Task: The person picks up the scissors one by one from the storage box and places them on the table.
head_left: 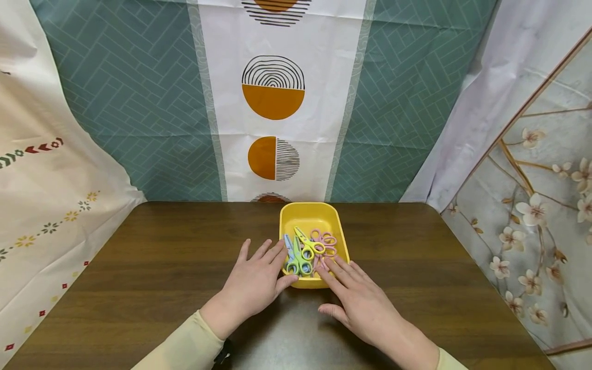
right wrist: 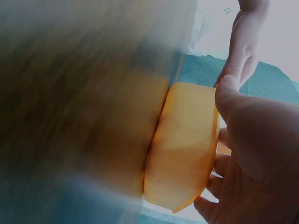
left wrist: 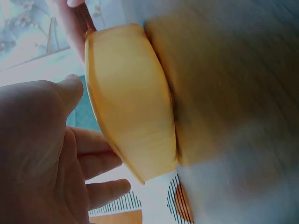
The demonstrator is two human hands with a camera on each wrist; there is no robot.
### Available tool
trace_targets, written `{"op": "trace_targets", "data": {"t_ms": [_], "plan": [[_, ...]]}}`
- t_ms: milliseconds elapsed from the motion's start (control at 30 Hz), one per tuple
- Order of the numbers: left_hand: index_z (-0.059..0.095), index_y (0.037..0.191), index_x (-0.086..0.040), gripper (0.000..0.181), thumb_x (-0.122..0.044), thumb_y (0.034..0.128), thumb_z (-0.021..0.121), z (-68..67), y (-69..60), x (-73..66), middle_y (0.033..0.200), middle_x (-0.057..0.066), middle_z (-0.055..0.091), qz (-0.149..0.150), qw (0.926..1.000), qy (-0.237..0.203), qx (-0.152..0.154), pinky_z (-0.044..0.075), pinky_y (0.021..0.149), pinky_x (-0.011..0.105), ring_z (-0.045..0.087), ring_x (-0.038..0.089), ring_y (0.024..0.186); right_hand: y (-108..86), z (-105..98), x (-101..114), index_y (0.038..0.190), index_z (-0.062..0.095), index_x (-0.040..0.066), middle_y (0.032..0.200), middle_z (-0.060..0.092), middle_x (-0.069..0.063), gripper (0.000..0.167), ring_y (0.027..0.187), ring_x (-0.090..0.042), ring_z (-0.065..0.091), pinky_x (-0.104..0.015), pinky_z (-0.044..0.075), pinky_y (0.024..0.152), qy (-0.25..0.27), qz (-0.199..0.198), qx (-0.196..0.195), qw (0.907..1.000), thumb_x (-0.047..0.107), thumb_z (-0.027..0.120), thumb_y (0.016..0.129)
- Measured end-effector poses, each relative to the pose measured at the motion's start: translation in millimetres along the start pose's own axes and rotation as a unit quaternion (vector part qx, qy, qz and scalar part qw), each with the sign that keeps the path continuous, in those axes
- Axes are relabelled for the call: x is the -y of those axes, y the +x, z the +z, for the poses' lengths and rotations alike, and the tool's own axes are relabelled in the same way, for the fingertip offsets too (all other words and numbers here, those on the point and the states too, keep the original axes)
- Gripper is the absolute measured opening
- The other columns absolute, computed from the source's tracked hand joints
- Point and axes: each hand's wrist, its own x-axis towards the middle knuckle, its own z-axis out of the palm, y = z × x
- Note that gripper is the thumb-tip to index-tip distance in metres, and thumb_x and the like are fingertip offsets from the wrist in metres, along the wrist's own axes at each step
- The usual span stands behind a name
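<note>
In the head view a yellow plastic bin (head_left: 309, 211) stands on the table with small children's scissors lying in it. Yellow scissors (head_left: 303, 238) rest on top, beside green scissors (head_left: 297, 253), blue scissors (head_left: 289, 243) at the left wall and pink scissors (head_left: 319, 237) at the right. My left hand (head_left: 254, 282) has its fingers extended at the bin's left rim, thumb near the front corner. My right hand (head_left: 363, 300) reaches over the front right corner, fingers fairly straight, fingertips by the pink handles. Both wrist views show the bin's outer wall (left wrist: 131, 93) next to relaxed fingers.
The dark wooden table (head_left: 185, 241) extends to both sides of the bin. A patterned curtain (head_left: 152, 103) hangs behind its far edge. Cream cloth (head_left: 55, 205) borders the left side, and a floral cloth (head_left: 522, 246) borders the right.
</note>
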Motion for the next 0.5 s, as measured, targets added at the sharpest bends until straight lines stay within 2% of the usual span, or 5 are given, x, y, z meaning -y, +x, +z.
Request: {"op": "trace_targets", "data": {"t_ms": [333, 500], "plan": [[0.06, 0.159, -0.011, 0.071, -0.063, 0.1114, 0.053, -2.6, -1.5, 12.2, 0.169, 0.008, 0.05, -0.021, 0.9994, 0.001, 0.026, 0.022, 0.125, 0.074, 0.048, 0.038, 0.155, 5.7, -1, -1, 0.164, 0.052, 0.009, 0.171, 0.047, -0.013, 0.078, 0.16, -0.036, 0.041, -0.057, 0.036, 0.126, 0.022, -0.032, -0.002, 0.9993, 0.051, 0.076, 0.102], [0.06, 0.159, -0.013, 0.07, -0.063, 0.1113, 0.053, -4.4, -0.6, 13.5, 0.169, 0.007, 0.051, -0.02, 0.9995, 0.002, 0.024, 0.023, 0.125, 0.074, 0.05, 0.037, 0.154, 10.0, -6, -11, 0.161, 0.057, 0.01, 0.172, 0.045, -0.012, 0.073, 0.16, -0.038, 0.04, -0.056, 0.034, 0.127, 0.025, -0.002, -0.012, 0.9996, 0.051, 0.074, 0.103]]}}
